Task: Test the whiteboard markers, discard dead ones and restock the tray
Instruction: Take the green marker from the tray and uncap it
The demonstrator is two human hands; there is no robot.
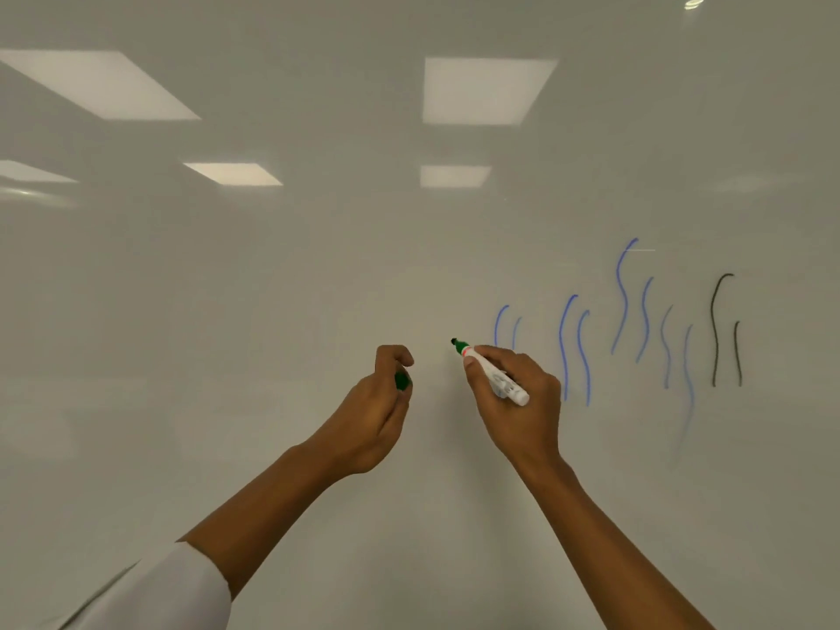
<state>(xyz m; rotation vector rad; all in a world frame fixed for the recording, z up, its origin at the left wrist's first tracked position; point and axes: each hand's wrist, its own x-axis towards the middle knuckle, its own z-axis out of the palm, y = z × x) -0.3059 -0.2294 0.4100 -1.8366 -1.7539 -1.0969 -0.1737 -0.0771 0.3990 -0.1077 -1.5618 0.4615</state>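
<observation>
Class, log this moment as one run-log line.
right hand: holds marker, tip at board | left hand: grips green cap | no green mark visible

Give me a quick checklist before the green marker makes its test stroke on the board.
1. Cap off the marker: ok, green tip bare.
2. Right hand has a firm grip on the barrel: ok, fingers wrapped round it.
3. Cap kept for recapping: ok, held in the left hand.
4. Clear board at the tip: ok, blue strokes and black strokes lie to the right.
5. Tip touching the board: cannot tell.
6. Ink alive: cannot tell, no green line yet.
</observation>
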